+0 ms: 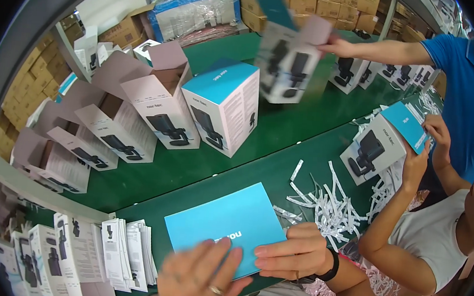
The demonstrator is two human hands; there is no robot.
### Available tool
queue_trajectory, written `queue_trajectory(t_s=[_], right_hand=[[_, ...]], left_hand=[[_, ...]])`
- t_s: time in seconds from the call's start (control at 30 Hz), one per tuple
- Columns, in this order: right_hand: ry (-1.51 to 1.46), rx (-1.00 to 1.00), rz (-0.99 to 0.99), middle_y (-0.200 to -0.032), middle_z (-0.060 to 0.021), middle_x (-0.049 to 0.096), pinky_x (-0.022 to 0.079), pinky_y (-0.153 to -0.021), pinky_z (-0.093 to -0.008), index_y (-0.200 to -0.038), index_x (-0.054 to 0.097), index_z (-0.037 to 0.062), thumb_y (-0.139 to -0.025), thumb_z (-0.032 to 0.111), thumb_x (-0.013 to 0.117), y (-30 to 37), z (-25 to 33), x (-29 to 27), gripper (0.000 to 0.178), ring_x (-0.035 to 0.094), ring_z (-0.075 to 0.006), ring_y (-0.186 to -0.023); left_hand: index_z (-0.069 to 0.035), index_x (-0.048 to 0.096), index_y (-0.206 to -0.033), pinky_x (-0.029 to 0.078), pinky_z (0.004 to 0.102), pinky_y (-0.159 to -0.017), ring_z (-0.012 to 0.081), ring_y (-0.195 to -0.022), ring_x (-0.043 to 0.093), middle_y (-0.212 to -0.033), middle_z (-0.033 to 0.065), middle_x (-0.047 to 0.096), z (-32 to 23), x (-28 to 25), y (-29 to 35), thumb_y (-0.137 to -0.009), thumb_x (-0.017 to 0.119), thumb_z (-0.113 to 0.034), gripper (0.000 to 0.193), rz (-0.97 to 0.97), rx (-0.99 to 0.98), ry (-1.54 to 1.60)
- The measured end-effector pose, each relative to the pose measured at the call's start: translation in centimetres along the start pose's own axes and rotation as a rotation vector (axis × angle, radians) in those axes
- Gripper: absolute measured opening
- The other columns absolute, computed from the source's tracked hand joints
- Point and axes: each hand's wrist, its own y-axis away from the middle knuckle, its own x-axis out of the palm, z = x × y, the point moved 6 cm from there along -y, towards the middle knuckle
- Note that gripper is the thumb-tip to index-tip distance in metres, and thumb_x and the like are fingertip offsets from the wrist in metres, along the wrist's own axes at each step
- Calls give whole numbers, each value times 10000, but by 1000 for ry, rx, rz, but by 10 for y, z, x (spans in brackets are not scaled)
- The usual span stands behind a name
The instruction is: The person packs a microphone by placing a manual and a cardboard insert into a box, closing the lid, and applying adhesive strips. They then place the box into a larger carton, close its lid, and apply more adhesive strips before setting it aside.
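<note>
In front of me is a carton with a bright blue top panel (226,209), its printing upside down from where I am. My left hand (198,274), with a ring on one finger, lies on the panel's near left part, fingers stretched out and slightly blurred. At the near right corner, my right hand (295,252) grips the carton, its fingers bent over the edge and a black watch on the wrist. The carton's sides are mostly hidden beneath the panel and my hands.
Beyond stands a row of white microphone cartons (122,135), several with raised flaps, beside a closed blue-topped carton (221,107). Leaflets (126,251) stand at left. Paper strips (335,213) lie to the right. One co-worker's hand (336,47) holds a carton; another's hands (423,144) work on one.
</note>
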Motion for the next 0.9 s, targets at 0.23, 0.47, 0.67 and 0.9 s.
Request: queue_trajectory(t_s=[0.23,0.47,0.67,0.9], right_hand=[[-147,-55,-22,-1164,-45,757,354,-464,-241,-1082,782,130,-835,147,810,1,-9,-2,249,463,-90,-527],[-326,727,-351,-1268,-143,679,510,-717,-243,-1231,654,-23,-990,120,654,0,-139,-14,280,641,-125,-871],[-251,994,-549,-1351,-222,625,550,-875,-369,-1436,501,-60,-834,562,786,-92,-340,-58,912,653,-283,-1142],[308,948,-677,-1073,-269,721,545,-871,-411,-1090,694,-75,-762,500,810,-83,-376,-113,672,709,-356,-1027]], left_hand=[[-95,650,-1304,430,499,-1066,380,-1229,566,-1337,193,588,28,-32,-50,-664,912,-453,779,98,-126,65],[-84,651,-1274,417,502,-1066,413,-1255,504,-1312,240,548,118,-45,-54,-598,938,-410,803,-133,-429,255],[-87,658,-1196,409,500,-1061,408,-1279,480,-1285,224,563,130,8,-161,-596,940,-374,723,-322,-449,56],[-112,680,-1090,437,494,-1008,391,-1207,529,-1211,168,620,118,38,-236,-615,940,-354,593,-367,-380,227]])
